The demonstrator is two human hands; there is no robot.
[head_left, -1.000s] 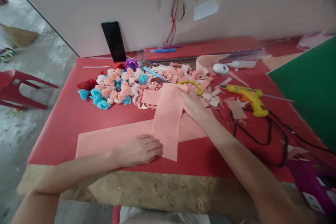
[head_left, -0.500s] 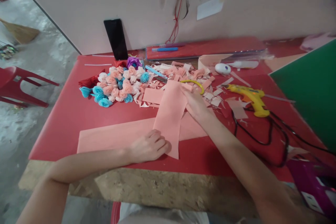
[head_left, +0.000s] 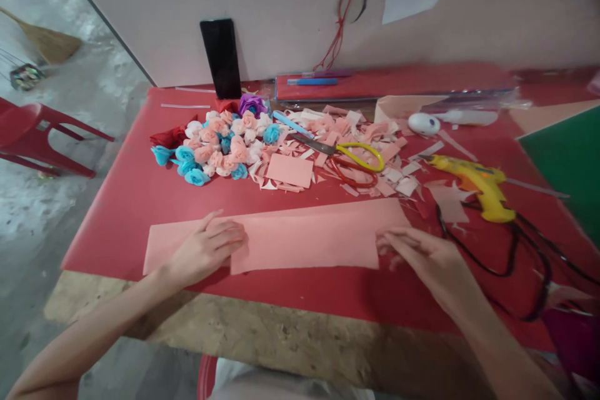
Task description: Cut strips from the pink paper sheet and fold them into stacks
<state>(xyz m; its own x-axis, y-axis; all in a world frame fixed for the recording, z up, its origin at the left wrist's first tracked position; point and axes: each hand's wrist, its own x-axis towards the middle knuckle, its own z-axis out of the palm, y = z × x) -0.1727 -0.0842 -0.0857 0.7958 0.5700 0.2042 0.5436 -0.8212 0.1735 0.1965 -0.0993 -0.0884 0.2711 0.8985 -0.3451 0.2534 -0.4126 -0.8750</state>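
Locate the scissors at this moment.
In the head view, the scissors lie just right of centre on the paper scraps, between the small pink rectangle and the yellow glue gun.

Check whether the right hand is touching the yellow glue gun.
Apart. The head view shows red tabletop between the right hand and the yellow glue gun, which lies beyond it.
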